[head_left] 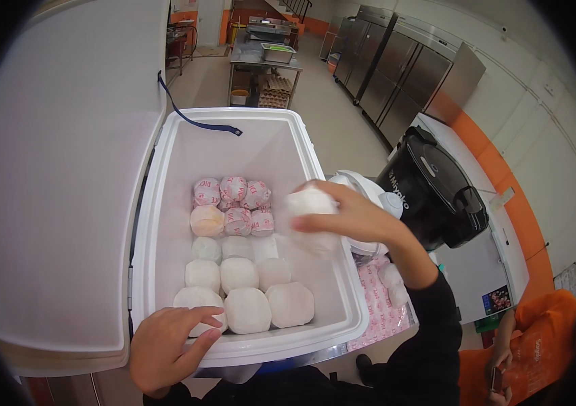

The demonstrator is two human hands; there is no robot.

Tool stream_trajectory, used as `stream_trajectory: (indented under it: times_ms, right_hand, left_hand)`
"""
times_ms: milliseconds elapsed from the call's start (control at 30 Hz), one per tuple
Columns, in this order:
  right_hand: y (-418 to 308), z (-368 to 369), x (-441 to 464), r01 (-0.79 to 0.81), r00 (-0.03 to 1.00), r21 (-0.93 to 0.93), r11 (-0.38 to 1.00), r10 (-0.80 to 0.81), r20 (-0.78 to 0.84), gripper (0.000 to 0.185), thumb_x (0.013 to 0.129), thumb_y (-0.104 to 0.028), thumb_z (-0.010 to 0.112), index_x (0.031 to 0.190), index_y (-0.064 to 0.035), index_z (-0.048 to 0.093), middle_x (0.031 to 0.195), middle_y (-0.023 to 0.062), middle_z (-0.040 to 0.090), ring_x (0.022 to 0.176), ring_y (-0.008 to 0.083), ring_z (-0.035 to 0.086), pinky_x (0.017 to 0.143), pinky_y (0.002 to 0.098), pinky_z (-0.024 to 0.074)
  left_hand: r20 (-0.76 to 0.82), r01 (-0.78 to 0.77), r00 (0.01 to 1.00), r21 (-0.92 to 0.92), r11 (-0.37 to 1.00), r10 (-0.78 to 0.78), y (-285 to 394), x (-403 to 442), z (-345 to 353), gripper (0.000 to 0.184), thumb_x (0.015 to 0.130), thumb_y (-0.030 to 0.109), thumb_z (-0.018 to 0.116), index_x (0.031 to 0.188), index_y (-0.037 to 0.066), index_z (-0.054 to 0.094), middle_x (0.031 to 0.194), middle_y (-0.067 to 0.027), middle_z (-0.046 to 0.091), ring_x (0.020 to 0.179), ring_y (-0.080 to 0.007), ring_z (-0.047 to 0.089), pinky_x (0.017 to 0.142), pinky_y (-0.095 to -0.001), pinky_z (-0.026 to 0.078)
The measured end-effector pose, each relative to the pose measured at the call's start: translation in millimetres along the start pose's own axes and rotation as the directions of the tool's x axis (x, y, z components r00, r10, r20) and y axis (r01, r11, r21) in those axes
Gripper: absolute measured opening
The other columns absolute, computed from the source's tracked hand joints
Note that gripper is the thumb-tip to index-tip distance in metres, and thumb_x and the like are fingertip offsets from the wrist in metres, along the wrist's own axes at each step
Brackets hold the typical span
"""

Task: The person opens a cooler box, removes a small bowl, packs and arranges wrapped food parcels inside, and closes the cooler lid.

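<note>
A white cooler box (357, 318) stands open, holding rows of round wrapped items. Toward its far end are balls in red-printed paper (237, 221) and one pale orange ball (207, 220); nearer are larger plain white wrapped balls (247, 310). My right hand (349, 213) grips a white wrapped ball (310, 201) above the box's right wall, slightly blurred. My left hand (169, 345) rests at the near left corner, fingers apart, its fingertips over a white wrapped ball.
The raised lid (71, 183) fills the left. On the right are a black Miyako container (430, 183), pink printed paper (377, 298) with white balls, and a person in orange (538, 352). Steel fridges (410, 68) and a steel table (261, 57) stand behind.
</note>
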State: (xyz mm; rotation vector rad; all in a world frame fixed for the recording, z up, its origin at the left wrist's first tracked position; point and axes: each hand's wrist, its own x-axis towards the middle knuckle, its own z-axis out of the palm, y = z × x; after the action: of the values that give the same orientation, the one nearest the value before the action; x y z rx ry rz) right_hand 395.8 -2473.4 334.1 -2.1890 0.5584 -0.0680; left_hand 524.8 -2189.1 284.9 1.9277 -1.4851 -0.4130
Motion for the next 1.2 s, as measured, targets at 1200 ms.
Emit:
stream_trajectory:
  times_ms: [1200]
  right_hand:
    - [12, -43, -51, 0.22, 0.919, 0.122, 0.968, -0.248, 0.306, 0.031, 0.095, -0.022, 0.045, 0.107, 0.0029, 0.059, 0.098, 0.0105, 0.063, 0.094, 0.0157, 0.058, 0.083, 0.0271, 0.0447]
  left_hand:
    - [0.069, -0.024, 0.997, -0.019, 1.0, 0.026, 6, 4, -2, 0.026, 0.081, 0.017, 0.054, 0.101, 0.003, 0.062, 0.083, -0.0081, 0.068, 0.078, -0.0269, 0.062, 0.074, -0.034, 0.044]
